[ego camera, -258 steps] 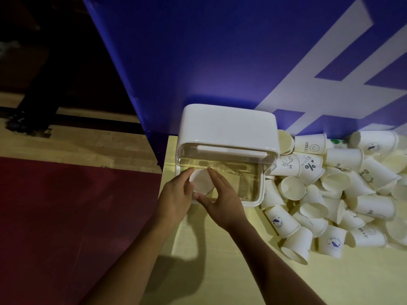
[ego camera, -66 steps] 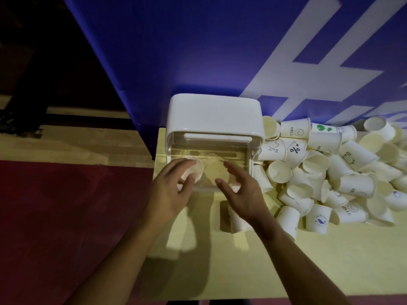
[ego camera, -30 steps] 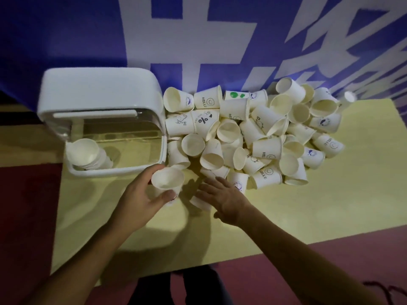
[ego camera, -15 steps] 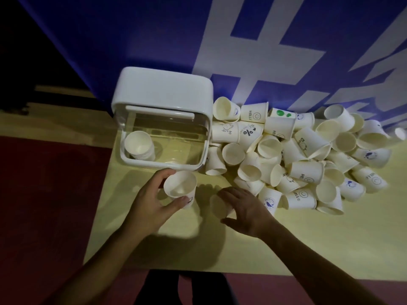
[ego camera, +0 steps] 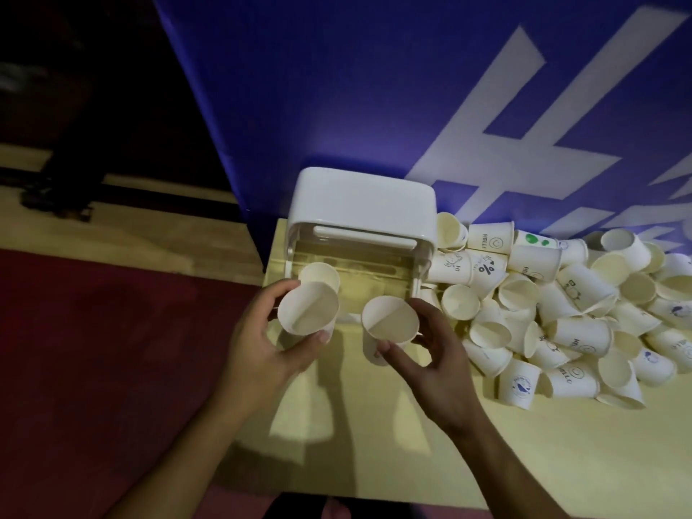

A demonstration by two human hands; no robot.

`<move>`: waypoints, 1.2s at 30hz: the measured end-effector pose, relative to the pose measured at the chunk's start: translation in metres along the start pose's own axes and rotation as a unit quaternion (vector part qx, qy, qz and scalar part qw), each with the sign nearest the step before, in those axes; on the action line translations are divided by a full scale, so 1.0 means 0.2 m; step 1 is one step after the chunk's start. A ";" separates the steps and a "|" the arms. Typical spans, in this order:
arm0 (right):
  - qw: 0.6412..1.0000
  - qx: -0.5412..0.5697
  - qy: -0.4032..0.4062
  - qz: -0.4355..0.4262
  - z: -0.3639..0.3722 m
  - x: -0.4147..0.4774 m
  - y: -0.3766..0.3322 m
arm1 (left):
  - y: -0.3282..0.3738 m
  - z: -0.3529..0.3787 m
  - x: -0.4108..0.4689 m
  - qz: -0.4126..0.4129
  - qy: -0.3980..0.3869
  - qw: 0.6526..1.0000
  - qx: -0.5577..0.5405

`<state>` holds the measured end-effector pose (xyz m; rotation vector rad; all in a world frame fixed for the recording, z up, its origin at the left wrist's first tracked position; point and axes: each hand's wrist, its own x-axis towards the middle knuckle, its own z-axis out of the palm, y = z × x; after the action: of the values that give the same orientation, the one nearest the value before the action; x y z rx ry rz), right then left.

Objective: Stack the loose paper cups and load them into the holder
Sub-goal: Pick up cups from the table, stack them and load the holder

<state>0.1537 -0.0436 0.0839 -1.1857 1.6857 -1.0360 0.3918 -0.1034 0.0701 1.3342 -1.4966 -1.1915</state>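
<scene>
The pale yellow table (ego camera: 524,462) stands over a dark red floor (ego camera: 112,350). Above its left side, the left hand (ego camera: 262,354) curls fingers and thumb round one cup (ego camera: 307,309); the right hand (ego camera: 430,354) pinches a second cup (ego camera: 389,320) beside it. Behind them, at the far left corner, the white holder (ego camera: 363,204) contains a stack (ego camera: 320,275). Loose cups (ego camera: 561,312) heap along the far edge, against a blue banner (ego camera: 337,88).
</scene>
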 end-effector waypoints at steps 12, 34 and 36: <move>0.999 0.023 0.022 0.007 0.13 0.18 -0.01 | -0.08 0.02 0.33 -0.006 0.026 0.999 0.042; 0.998 0.019 0.021 0.055 0.08 0.30 0.07 | -0.20 0.13 0.43 0.003 0.001 1.000 -0.004; 0.998 0.020 0.018 0.055 0.08 0.30 0.07 | -0.20 0.14 0.42 0.000 0.004 1.000 -0.009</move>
<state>0.1503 -0.1004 0.0554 -1.0414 1.7302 -1.0236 0.3642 -0.1837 0.0223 1.3248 -1.4766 -1.1963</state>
